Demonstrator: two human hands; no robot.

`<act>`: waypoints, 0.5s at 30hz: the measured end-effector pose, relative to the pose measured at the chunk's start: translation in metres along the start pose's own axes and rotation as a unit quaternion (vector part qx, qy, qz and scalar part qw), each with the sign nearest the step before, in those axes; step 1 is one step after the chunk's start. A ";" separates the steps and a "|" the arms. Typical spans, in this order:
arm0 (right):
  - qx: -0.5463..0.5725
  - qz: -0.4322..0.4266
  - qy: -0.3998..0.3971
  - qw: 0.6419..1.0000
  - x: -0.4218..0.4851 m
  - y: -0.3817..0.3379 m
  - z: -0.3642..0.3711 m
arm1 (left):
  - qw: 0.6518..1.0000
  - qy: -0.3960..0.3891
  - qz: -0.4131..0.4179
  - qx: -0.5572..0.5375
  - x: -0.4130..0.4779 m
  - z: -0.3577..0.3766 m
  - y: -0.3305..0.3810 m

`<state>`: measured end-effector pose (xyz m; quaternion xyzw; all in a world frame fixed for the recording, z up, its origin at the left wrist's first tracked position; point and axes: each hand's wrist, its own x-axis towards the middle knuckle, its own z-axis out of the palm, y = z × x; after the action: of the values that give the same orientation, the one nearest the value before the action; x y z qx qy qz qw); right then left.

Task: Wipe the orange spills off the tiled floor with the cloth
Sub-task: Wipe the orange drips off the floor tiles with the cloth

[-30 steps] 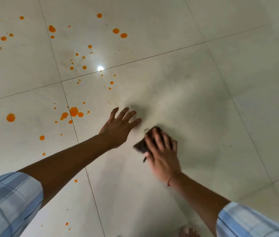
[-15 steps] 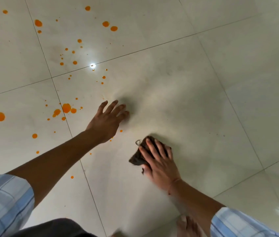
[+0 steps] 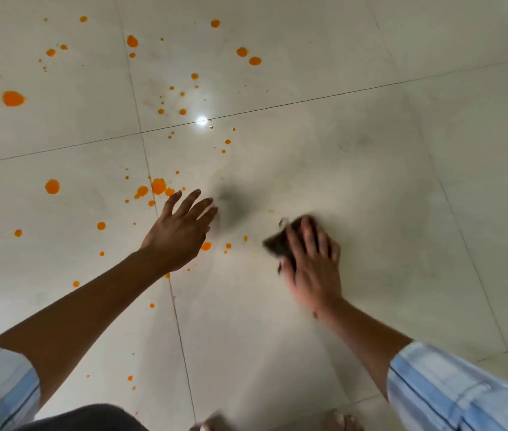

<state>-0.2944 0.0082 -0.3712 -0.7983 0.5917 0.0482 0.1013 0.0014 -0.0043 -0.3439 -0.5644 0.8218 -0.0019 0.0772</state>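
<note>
Cloth [image 3: 280,244], dark, soft and crumpled, lies pinned under the right hand's [image 3: 313,265] flat fingers, left hand [image 3: 178,234] splayed empty near orange spills [image 3: 158,186].

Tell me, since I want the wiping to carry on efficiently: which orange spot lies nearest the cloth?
The small orange spot just left of the dark cloth under the right hand. All other spots lie farther left or farther up.

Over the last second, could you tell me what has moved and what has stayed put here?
The right hand slid the dark cloth over the tile, toward the person and back out, pressing it flat throughout. Nothing was picked up or released. The left hand stayed spread and empty beside the drops, and the orange spills to the left look unwiped; the camera shifted.
</note>
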 end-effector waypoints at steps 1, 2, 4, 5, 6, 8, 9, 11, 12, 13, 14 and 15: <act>0.012 0.047 0.011 0.999 0.027 -0.015 -0.002 | 1.000 -0.004 0.000 0.004 -0.007 0.001 -0.001; 0.023 0.054 0.014 0.998 0.046 -0.038 -0.005 | 1.000 -0.007 0.000 0.007 -0.013 0.002 -0.002; 0.030 -0.042 0.008 0.999 0.053 -0.086 0.000 | 1.000 -0.019 -0.014 0.008 -0.022 0.003 -0.006; 0.025 -0.116 -0.009 0.993 0.040 -0.100 0.004 | 0.999 -0.023 -0.028 0.006 -0.026 0.002 -0.008; 0.018 -0.181 -0.024 0.983 0.022 -0.100 0.008 | 0.999 -0.025 -0.043 0.000 -0.030 0.001 -0.011; 0.012 -0.260 -0.039 0.965 -0.009 -0.067 0.012 | 0.997 -0.034 -0.064 -0.007 -0.041 0.000 -0.013; 0.001 -0.279 -0.033 0.960 -0.014 -0.048 0.010 | 0.996 -0.039 -0.075 -0.012 -0.049 -0.001 -0.013; -0.018 -0.250 -0.026 0.968 -0.001 -0.028 0.005 | 0.995 -0.038 -0.087 -0.022 -0.062 -0.002 -0.010; -0.020 -0.204 -0.027 0.978 0.014 -0.035 0.001 | 0.995 -0.042 -0.090 -0.028 -0.069 -0.001 -0.007; -0.012 -0.154 -0.015 0.988 0.030 -0.051 0.000 | 0.994 -0.046 -0.091 -0.032 -0.072 0.000 -0.004; 0.005 -0.131 -0.017 0.991 0.040 -0.078 -0.001 | 0.993 -0.050 -0.102 -0.036 -0.080 0.002 -0.004; 0.018 -0.137 -0.016 0.990 0.043 -0.101 0.001 | 0.991 -0.056 -0.113 -0.037 -0.084 0.003 -0.004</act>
<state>-0.1848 -0.0034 -0.3699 -0.8691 0.4756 0.0358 0.1309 0.0353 0.0722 -0.3365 -0.6553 0.7468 0.0515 0.1009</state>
